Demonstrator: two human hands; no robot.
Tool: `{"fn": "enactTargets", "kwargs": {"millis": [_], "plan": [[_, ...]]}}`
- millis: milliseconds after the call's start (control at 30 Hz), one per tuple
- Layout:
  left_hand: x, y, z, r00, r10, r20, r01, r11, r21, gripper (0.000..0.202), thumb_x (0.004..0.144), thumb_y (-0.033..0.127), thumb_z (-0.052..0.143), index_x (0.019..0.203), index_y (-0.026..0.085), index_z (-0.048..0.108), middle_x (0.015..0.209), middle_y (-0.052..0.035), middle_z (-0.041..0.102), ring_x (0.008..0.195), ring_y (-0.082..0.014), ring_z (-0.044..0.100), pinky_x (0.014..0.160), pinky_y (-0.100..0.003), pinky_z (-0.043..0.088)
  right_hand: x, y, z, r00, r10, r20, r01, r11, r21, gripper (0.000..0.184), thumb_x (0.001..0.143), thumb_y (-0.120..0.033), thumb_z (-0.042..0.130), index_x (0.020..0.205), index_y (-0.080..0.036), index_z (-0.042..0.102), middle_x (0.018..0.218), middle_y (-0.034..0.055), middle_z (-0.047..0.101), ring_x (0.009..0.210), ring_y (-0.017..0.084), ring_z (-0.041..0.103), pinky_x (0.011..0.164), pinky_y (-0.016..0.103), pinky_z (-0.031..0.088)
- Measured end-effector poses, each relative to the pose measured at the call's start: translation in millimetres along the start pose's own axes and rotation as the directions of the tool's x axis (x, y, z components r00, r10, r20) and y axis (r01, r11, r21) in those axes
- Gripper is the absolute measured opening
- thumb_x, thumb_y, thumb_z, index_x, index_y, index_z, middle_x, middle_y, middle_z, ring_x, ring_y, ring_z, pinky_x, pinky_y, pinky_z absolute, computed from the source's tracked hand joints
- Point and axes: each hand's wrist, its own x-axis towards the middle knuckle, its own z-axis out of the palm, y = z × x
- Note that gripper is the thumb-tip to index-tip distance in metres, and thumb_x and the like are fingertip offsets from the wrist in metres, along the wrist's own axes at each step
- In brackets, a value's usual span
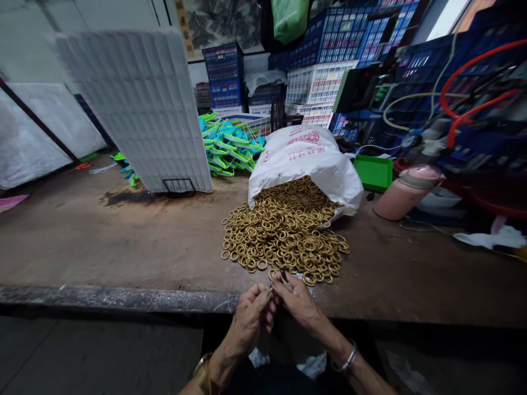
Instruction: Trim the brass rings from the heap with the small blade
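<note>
Head view: ring pile [284, 230] just ahead.
Left hand [249, 317]: grip pinches one ring [271, 287].
Right hand [300, 303]: grip holds dark tool [284, 276]; we'd steady it.

Bench: you are facing a worn brown workbench [102, 236].
Wall: a pale wall [102, 13] is rising behind the far edge, carrying a landscape painting [218, 22].
Storage: blue crates [224, 71] and white crates [317, 82] are standing stacked toward the far right corner.
Floor: grey floor [82, 356] is showing below the front edge.
Light: a bright window [447, 16] is glowing top right.
</note>
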Motion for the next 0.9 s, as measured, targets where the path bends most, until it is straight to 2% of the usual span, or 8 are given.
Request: {"fn": "enactTargets", "kwargs": {"millis": [67, 167, 267, 333, 433, 667, 767, 900], "plan": [[0, 0, 0.2, 1.000, -0.014, -0.001, 0.014, 0.999, -0.032, 0.031, 0.072, 0.045, 0.056, 0.070, 0.016, 0.046, 0.056, 0.0047, 0.049, 0.037, -0.0024, 0.036, 0.037, -0.016, 0.028, 1, 2, -2, 0.999, -0.018, -0.029, 0.016, 0.998, -0.055, 0.028, 0.079, -0.044, 0.040, 0.070, -0.019, 0.046, 0.054, -0.0046, 0.046, 0.048, 0.009, 0.041, 0.049, 0.020, 0.034], [0, 1, -0.1, 1.000, -0.001, -0.012, 0.000, 0.999, -0.048, 0.030, 0.073, 0.045, 0.055, 0.071, 0.017, 0.043, 0.057, 0.0047, 0.050, 0.037, -0.0031, 0.037, 0.037, -0.016, 0.029, 0, 5, -6, 0.989, -0.102, -0.106, 0.068, 0.956, -0.284, 0.025, 0.081, -0.037, 0.036, 0.065, -0.019, 0.045, 0.056, -0.0031, 0.046, 0.053, 0.010, 0.043, 0.053, 0.022, 0.034], [-1, 3, -0.9, 0.999, 0.034, -0.021, -0.034, 0.999, -0.006, 0.029, 0.074, 0.044, 0.053, 0.070, 0.017, 0.043, 0.058, 0.0045, 0.050, 0.038, -0.0033, 0.038, 0.038, -0.017, 0.031, -5, 4, -7, 0.989, -0.141, -0.033, 0.110, 0.876, -0.469, 0.015, 0.078, -0.024, 0.037, 0.067, -0.020, 0.047, 0.059, -0.0025, 0.050, 0.056, 0.011, 0.045, 0.055, 0.022, 0.033], [-1, 4, -1.5, 0.999, 0.043, -0.026, -0.042, 0.998, 0.038, 0.030, 0.074, 0.045, 0.053, 0.069, 0.017, 0.044, 0.058, 0.0043, 0.050, 0.039, -0.0031, 0.038, 0.039, -0.017, 0.031, -9, 2, -6, 0.994, -0.106, 0.034, 0.108, 0.845, -0.523, 0.012, 0.074, -0.017, 0.037, 0.070, -0.021, 0.048, 0.061, -0.0024, 0.053, 0.057, 0.012, 0.047, 0.055, 0.021, 0.032], [-1, 5, -2.2, 0.999, 0.040, -0.033, -0.037, 0.996, 0.084, 0.031, 0.074, 0.046, 0.053, 0.069, 0.017, 0.045, 0.056, 0.0046, 0.049, 0.038, -0.0032, 0.037, 0.039, -0.017, 0.030, -11, -1, -4, 0.995, -0.073, 0.067, 0.099, 0.809, -0.579, 0.018, 0.067, -0.009, 0.036, 0.072, -0.021, 0.048, 0.061, -0.0026, 0.054, 0.057, 0.011, 0.047, 0.055, 0.020, 0.030], [-3, 6, -1.8, 0.994, 0.097, -0.052, -0.085, 0.978, 0.188, 0.032, 0.074, 0.047, 0.053, 0.065, 0.016, 0.045, 0.053, 0.0049, 0.047, 0.039, -0.0040, 0.038, 0.040, -0.017, 0.031, -10, 3, -4, 0.988, -0.072, 0.139, 0.146, 0.744, -0.653, 0.028, 0.060, -0.004, 0.034, 0.077, -0.021, 0.048, 0.064, -0.0019, 0.057, 0.058, 0.011, 0.049, 0.055, 0.020, 0.028], [-12, 8, 1.5, 0.994, 0.110, -0.020, -0.104, 0.977, 0.186, 0.033, 0.074, 0.046, 0.052, 0.063, 0.016, 0.046, 0.051, 0.0044, 0.046, 0.039, -0.0040, 0.038, 0.040, -0.017, 0.032, -9, 7, -8, 0.996, -0.058, 0.070, 0.091, 0.643, -0.761, 0.031, 0.061, -0.004, 0.037, 0.084, -0.020, 0.050, 0.065, -0.0008, 0.058, 0.059, 0.012, 0.050, 0.053, 0.021, 0.024], [-25, 14, 7.8, 0.997, 0.035, 0.072, -0.037, 0.999, 0.020, 0.029, 0.074, 0.042, 0.055, 0.066, 0.016, 0.048, 0.057, 0.0011, 0.053, 0.040, -0.0055, 0.043, 0.042, -0.019, 0.037, -4, 9, -19, 0.994, -0.024, -0.104, -0.077, 0.506, -0.859, 0.032, 0.064, -0.003, 0.038, 0.088, -0.019, 0.052, 0.064, 0.0014, 0.059, 0.058, 0.013, 0.051, 0.052, 0.022, 0.022]]}}
